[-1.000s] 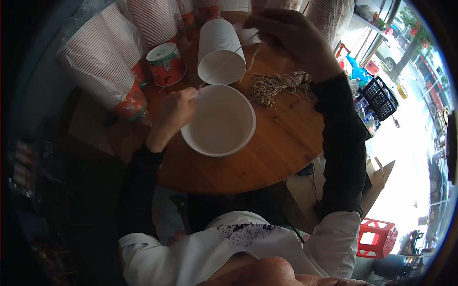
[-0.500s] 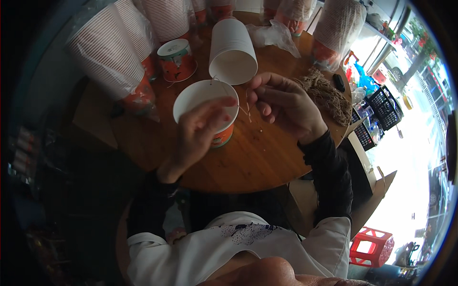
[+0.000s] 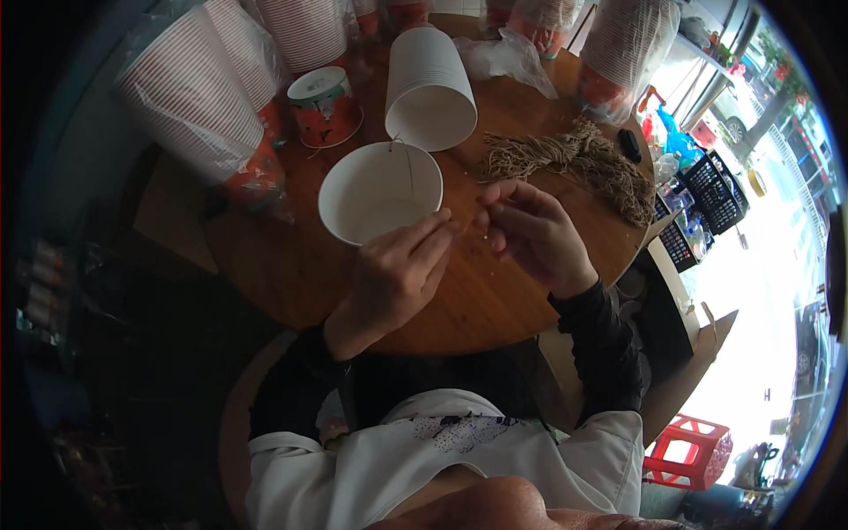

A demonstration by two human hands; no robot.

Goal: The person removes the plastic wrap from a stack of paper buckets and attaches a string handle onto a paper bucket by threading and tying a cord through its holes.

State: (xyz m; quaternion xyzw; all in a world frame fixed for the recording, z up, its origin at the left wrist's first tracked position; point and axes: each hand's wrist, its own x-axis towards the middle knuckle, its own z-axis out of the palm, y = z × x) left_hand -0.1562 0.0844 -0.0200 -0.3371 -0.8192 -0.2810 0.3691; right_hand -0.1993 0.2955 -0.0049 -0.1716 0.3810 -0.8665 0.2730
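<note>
A white-lined paper tub (image 3: 362, 190) stands open in front of me, a thin string (image 3: 411, 168) fastened at its far rim and hanging over the inside. Beside the tub's near right rim, my left hand (image 3: 402, 269) is closed, its fingertips pinched together where the string leads. Just to the right, my right hand (image 3: 539, 234) is also closed, thumb and fingers pinching what seems to be the string's end; the strand between my fingertips is barely visible. Behind the hands lies a loose bundle of brown strings (image 3: 574, 163).
A nested stack of white tubs (image 3: 428, 84) lies on its side, mouth toward me. An orange lidded tub (image 3: 324, 110) stands to its left. Bagged tub stacks (image 3: 190, 97) line the round wooden table (image 3: 442, 327). A black object (image 3: 629, 146) lies at the right edge; a red stool (image 3: 689, 450) stands below.
My left hand has moved from over the tub's opening to its near right side, fingers coming together. My right hand has drawn slightly down and toward me, uncovering more of the string bundle.
</note>
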